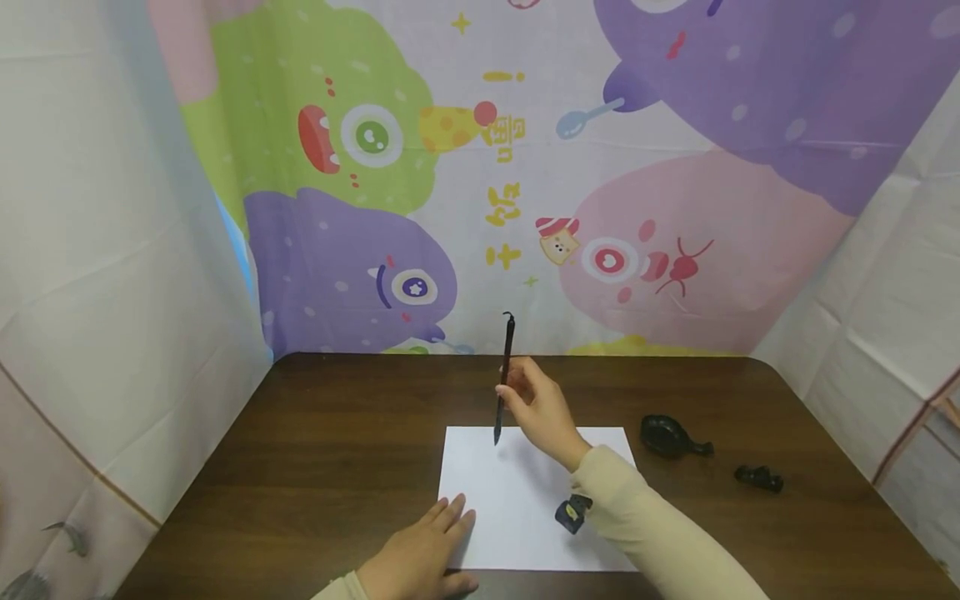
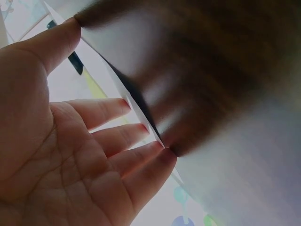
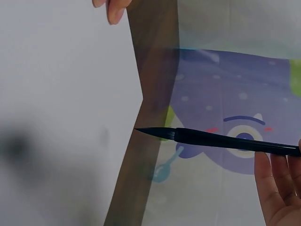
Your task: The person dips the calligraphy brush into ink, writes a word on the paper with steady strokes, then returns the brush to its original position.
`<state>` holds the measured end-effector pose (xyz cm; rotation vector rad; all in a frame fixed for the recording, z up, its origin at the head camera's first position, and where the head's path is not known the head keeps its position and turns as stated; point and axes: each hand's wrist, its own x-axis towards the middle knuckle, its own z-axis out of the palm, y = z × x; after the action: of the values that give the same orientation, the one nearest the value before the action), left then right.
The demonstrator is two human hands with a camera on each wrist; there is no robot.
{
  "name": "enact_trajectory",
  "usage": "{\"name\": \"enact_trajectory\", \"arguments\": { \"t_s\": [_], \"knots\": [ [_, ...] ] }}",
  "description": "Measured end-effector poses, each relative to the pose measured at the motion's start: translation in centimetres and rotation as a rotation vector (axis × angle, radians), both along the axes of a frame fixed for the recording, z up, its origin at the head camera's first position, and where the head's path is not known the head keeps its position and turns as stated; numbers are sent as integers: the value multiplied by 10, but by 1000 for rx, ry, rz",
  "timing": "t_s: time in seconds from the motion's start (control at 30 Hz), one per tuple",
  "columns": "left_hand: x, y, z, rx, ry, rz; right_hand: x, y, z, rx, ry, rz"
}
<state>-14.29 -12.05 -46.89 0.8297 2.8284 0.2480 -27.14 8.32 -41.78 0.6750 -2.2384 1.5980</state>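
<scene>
My right hand (image 1: 543, 412) pinches a dark brush (image 1: 505, 367) by its shaft, held nearly upright with the tip downward over the far part of a white sheet of paper (image 1: 525, 517). In the right wrist view the brush (image 3: 211, 138) has a dark pointed tip, clear of the paper (image 3: 66, 70), and fingers (image 3: 270, 183) grip its shaft. My left hand (image 1: 420, 554) lies with spread fingers on the paper's near left corner; the left wrist view shows its palm (image 2: 70, 155) and fingertips touching the surface.
A black dish with a handle (image 1: 664, 436) stands on the brown table (image 1: 300, 467) right of the paper, and a small black brush rest (image 1: 759, 478) lies further right. A cartoon-printed cloth (image 1: 495, 167) hangs behind the table. A black wrist device (image 1: 571, 514) is below the right sleeve.
</scene>
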Motion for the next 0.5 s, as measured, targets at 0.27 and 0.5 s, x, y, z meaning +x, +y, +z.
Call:
{"name": "enact_trajectory", "arguments": {
  "t_s": [0.27, 0.5],
  "knots": [
    [1, -1, -2, -4, 43, -10, -2, -2, -8, -7, 4, 15],
    [1, 0, -1, -3, 36, -12, -1, -4, -11, 7, 31, 17]
  ]
}}
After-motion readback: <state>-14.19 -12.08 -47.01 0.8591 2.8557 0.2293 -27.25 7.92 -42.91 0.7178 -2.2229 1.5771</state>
